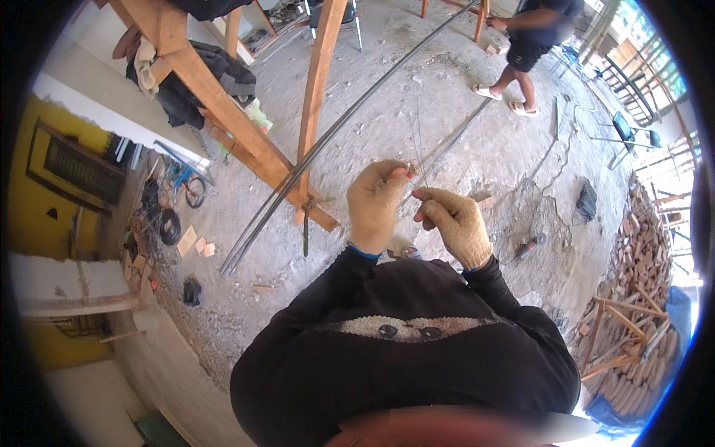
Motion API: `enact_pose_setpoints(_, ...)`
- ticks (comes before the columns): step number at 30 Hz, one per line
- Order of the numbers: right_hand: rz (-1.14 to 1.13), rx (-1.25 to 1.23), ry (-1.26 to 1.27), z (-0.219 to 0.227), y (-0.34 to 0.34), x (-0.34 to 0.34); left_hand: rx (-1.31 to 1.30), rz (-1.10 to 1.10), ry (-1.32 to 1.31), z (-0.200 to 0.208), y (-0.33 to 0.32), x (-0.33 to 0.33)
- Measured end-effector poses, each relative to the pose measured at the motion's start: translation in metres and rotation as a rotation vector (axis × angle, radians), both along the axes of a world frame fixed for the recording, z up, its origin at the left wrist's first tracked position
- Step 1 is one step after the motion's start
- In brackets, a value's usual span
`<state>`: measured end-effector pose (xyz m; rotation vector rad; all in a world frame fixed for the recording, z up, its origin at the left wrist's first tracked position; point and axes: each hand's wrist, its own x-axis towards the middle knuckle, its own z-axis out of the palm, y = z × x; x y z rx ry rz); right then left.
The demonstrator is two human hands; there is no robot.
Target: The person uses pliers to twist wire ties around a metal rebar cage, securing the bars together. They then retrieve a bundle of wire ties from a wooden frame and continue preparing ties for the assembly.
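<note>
Thin wire strands (pixel 420 141) rise from between my two hands, in front of my chest. My right hand (pixel 459 229), in a tan knit glove, pinches the wire with bare fingertips. My left hand (pixel 372 208), gloved the same way, is closed close beside the strands. An orange-red spot shows at its fingertips; I cannot make out whether this is skin or a small object. Long dark metal rods (pixel 337 128) run diagonally past my left hand, resting by a wooden trestle (pixel 246 134). The two hands are slightly apart.
A person in dark clothes (pixel 532 37) stands at the far right. An angle grinder (pixel 530 247) lies on the rough concrete floor (pixel 402 89). Stacked wood pieces (pixel 639 261) line the right side. Coiled hoses (pixel 170 226) and cardboard scraps (pixel 187 241) lie at left.
</note>
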<state>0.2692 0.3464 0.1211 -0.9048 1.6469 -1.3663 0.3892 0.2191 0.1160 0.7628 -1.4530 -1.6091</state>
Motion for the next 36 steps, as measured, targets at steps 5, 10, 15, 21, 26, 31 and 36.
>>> enact_pose_setpoints(5,0.148,0.056,0.037,-0.01,0.003,-0.003,-0.121,0.062,-0.02,0.01,-0.007,0.013)
enact_pose_setpoints(10,0.227,0.097,-0.03,-0.015,0.007,0.004,-0.177,0.027,0.031,0.025,-0.01,0.024)
enact_pose_setpoints(15,0.283,0.104,0.096,-0.011,0.01,0.011,-0.182,0.045,0.02,0.029,-0.019,0.031)
enact_pose_setpoints(21,0.233,0.08,0.162,-0.007,0.015,0.017,0.089,-0.033,0.239,0.009,-0.011,0.029)
enact_pose_setpoints(26,0.17,0.09,0.027,-0.012,0.019,0.024,0.241,-0.051,0.464,-0.015,-0.007,0.026)
enact_pose_setpoints(31,0.186,0.118,0.003,-0.015,0.021,0.026,0.204,-0.281,0.414,-0.023,-0.002,0.03)
enact_pose_setpoints(36,0.199,0.12,0.061,-0.013,0.02,0.031,0.15,-0.326,0.379,-0.018,0.01,0.033)
